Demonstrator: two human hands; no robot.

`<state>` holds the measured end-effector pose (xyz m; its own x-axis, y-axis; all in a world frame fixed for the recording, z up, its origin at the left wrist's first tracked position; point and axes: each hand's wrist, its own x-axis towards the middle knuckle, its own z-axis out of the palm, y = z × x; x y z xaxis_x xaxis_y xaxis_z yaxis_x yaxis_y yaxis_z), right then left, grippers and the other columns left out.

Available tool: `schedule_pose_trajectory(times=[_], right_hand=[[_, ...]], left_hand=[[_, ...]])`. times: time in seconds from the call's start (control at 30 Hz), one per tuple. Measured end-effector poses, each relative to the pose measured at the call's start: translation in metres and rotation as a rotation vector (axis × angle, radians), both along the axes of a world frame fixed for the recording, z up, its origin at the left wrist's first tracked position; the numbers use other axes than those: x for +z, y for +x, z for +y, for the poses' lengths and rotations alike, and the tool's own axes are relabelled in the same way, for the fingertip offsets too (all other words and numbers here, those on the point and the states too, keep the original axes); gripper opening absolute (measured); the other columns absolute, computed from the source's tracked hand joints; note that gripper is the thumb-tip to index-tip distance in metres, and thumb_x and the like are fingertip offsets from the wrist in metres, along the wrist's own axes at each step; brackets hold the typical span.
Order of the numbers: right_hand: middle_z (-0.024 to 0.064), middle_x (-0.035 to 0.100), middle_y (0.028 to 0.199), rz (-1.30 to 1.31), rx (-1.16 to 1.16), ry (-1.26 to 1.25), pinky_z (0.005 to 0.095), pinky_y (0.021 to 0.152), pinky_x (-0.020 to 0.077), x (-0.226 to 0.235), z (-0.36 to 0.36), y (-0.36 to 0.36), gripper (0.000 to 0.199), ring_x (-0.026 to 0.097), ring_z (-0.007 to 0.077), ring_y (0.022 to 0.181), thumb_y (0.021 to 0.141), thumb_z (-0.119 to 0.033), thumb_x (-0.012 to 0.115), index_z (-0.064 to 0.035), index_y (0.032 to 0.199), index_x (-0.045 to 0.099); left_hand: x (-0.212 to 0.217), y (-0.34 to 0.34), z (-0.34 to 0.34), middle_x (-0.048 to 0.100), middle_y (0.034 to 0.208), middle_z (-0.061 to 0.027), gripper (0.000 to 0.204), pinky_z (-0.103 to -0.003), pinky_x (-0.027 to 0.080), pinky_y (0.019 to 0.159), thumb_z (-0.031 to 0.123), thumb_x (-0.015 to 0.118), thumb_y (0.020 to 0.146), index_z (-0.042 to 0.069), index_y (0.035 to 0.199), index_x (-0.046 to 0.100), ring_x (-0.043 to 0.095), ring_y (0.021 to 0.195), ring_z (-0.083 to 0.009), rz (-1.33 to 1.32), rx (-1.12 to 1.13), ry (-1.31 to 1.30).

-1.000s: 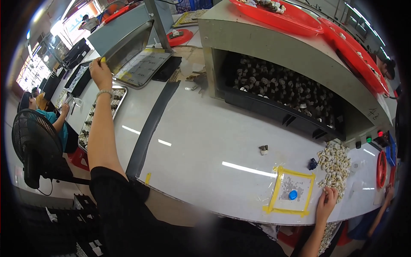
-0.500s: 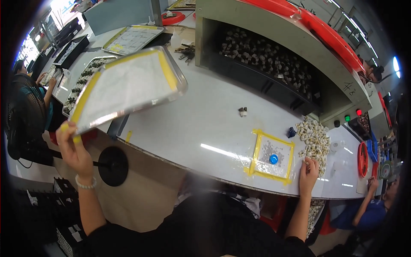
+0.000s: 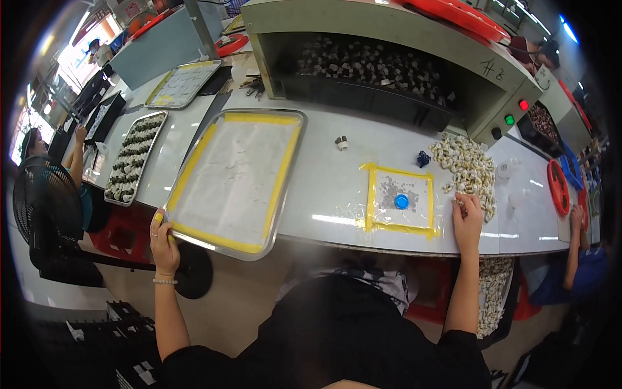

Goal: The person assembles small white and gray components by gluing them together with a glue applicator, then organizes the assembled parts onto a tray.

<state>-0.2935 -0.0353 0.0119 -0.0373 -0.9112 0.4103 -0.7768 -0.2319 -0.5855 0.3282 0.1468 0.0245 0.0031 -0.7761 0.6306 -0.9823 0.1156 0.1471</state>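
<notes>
A large metal tray [image 3: 194, 227] with yellow tape along its edges lies flat on the white table, empty. My left hand [image 3: 163, 241] grips its near left corner at the table's edge. My right hand [image 3: 468, 220] rests on the table at the near end of a heap of small pale parts [image 3: 465, 165], fingertips touching them; whether it holds one I cannot tell. Left of that hand is a yellow-taped square [image 3: 400, 198] with a blue cap [image 3: 402, 201] in its middle.
A grey machine housing [image 3: 389, 39] full of small dark parts stands at the back. A tray of dark parts [image 3: 133, 159] and another yellow-edged tray [image 3: 183, 83] lie far left. Other people sit at left [image 3: 78, 162] and right [image 3: 576, 253]. A fan [image 3: 48, 217] stands left.
My left hand carried the tray down from the air and set it flat on the table. My right hand stayed at the heap of pale parts.
</notes>
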Motion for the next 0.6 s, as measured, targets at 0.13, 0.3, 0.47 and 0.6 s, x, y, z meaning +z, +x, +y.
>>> schedule_pose_trajectory(times=[0.13,0.3,0.47,0.6], right_hand=[[0.0080,0.055,0.095,-0.014,0.008,-0.004,0.0261,0.060,0.0468,0.000,0.001,0.000,0.018,0.056,0.0164,0.066,0.082,0.000,0.058,-0.0001,0.099,0.061],[0.0077,0.056,0.094,0.009,-0.012,0.001,0.0259,0.060,0.0471,0.000,0.001,0.003,0.019,0.056,0.0161,0.066,0.081,0.001,0.058,-0.0004,0.100,0.061],[0.0078,0.058,0.094,-0.020,0.010,0.006,0.0252,0.060,0.0474,-0.003,0.000,0.006,0.023,0.056,0.0152,0.067,0.080,0.002,0.059,-0.0002,0.103,0.061],[0.0068,0.058,0.091,-0.027,0.044,0.032,0.0240,0.061,0.0470,0.001,0.000,0.005,0.027,0.055,0.0136,0.068,0.077,0.001,0.065,-0.0002,0.104,0.062]], left_hand=[[-0.007,0.028,-0.010,0.046,0.131,-0.0203,0.037,-0.039,0.037,0.099,-0.009,0.039,0.079,0.000,0.111,0.055,0.039,0.126,-0.0352,-0.080,0.196,0.270],[0.047,-0.080,-0.049,0.042,0.135,-0.0217,0.039,-0.041,0.031,0.104,-0.003,0.045,0.081,-0.001,0.119,0.053,0.036,0.128,-0.0353,0.282,0.062,0.224],[0.024,-0.173,-0.089,0.039,0.135,-0.0241,0.048,-0.047,0.028,0.104,0.000,0.047,0.083,0.005,0.131,0.046,0.031,0.129,-0.0433,0.050,-0.014,0.428],[0.005,-0.177,-0.102,0.038,0.136,-0.0250,0.053,-0.049,0.028,0.104,0.000,0.047,0.083,0.012,0.134,0.044,0.030,0.128,-0.0464,0.109,0.053,0.431]])
